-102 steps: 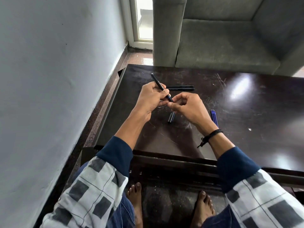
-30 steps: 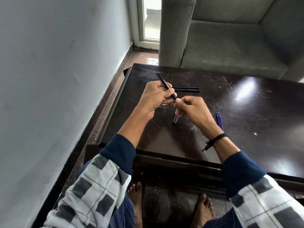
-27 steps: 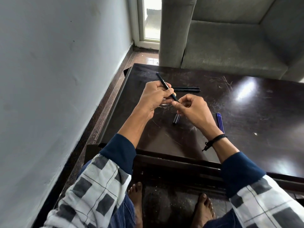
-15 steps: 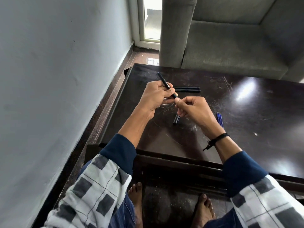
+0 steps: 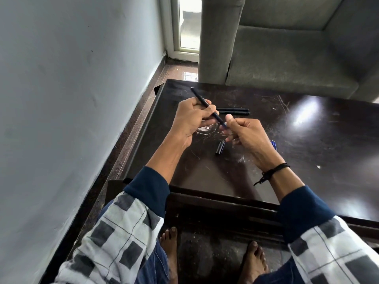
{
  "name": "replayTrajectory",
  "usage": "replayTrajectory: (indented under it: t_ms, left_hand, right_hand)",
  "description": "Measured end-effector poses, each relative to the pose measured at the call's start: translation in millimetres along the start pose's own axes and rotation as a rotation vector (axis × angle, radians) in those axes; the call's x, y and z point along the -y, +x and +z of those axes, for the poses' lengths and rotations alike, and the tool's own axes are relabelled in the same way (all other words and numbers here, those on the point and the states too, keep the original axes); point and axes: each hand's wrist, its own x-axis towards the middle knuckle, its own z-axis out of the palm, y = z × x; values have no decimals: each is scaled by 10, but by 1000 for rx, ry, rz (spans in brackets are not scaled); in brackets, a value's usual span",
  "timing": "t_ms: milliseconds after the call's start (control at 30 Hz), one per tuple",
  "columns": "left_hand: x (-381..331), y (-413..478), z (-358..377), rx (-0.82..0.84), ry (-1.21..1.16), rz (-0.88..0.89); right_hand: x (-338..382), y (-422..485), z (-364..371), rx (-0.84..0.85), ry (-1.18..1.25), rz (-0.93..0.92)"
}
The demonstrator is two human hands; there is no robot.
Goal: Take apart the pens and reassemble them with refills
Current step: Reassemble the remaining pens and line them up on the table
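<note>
Above the cap (image 5: 220, 147), the left hand (image 5: 190, 119) still grips the pen (image 5: 200, 97) while the right hand (image 5: 246, 134) has re-pinched its tip, so unscrewing looks unfinished.

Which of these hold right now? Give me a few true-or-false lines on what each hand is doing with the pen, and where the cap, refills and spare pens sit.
1. The left hand grips the black pen by its barrel. True.
2. The right hand lies flat on the table. False: it is raised and pinches the pen's near end.
3. A loose black cap lies on the table below the hands. True.
4. The blue refills lie to the left of the left hand. False: they lie on the table on the far right side of the right hand.
5. Two spare black pens lie side by side on the table beyond the hands. True.
</note>
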Motion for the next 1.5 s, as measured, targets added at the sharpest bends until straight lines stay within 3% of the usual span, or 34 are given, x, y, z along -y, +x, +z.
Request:
replayTrajectory:
  t_ms: [100, 167, 267, 400, 467, 567, 667, 1500]
  left_hand:
    - [2, 54, -48, -124, -41, 4]
    - [0, 84, -81, -164, -54, 9]
    - [-6, 94, -105, -177, -53, 11]
    - [10, 100, -104, -165, -38, 9]
    - [12, 105, -110, -163, -44, 4]
    - [10, 114, -117, -164, -48, 3]
    - [17, 115, -116, -167, -43, 3]
    - [269, 64, 121, -112, 77, 15]
  right_hand:
    - [-124, 84, -66, -125, -467, -131]
    - [-190, 76, -66, -27, -765, -197]
    - [-261, 62, -5, 182, -924, -223]
    - [-245, 52, -20, 181, -1050, -233]
    - [-255, 69, -60, 109, -989, -206]
    - [-211, 105, -99, 3, -675, -91]
    - [-167, 112, -78, -38, -517, -103]
    - [-128, 62, 9, -89, -470, -200]
